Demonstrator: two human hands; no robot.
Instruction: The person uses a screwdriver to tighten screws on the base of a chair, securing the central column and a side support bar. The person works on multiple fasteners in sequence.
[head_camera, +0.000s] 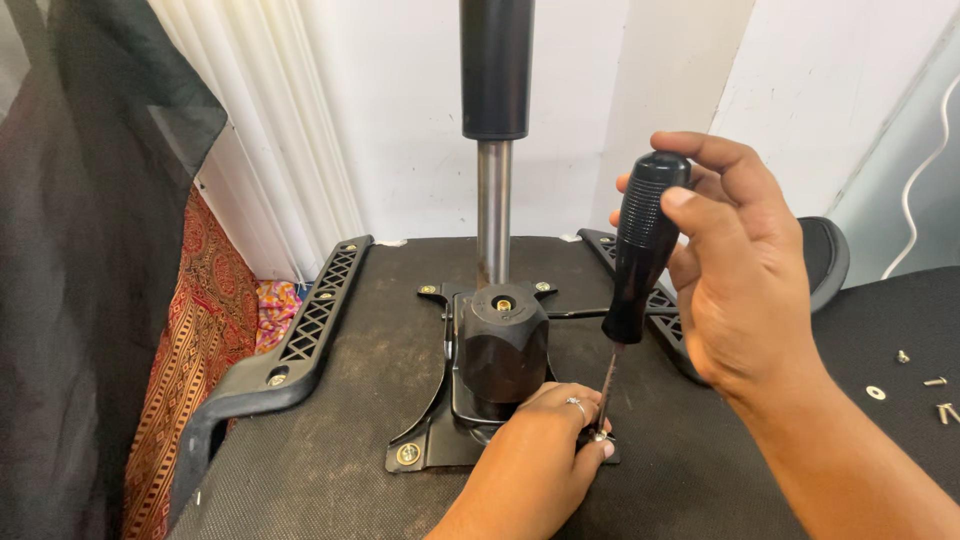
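An upturned office chair seat (330, 440) lies before me, its black metal mechanism plate (432, 448) bolted to the underside. A gas cylinder (494, 180) rises straight up from the black tilt housing (500, 350). My right hand (740, 290) grips the black handle of a screwdriver (643, 250), held nearly upright. Its tip meets a screw at the plate's near right corner. My left hand (540, 450), a ring on one finger, rests on that corner and pinches the shaft near the tip.
Black armrests (310, 320) flank the seat, left and right. Loose screws and a washer (925, 390) lie on a dark surface at the right. A patterned red cloth (200, 340) and dark fabric hang at the left. A white wall stands behind.
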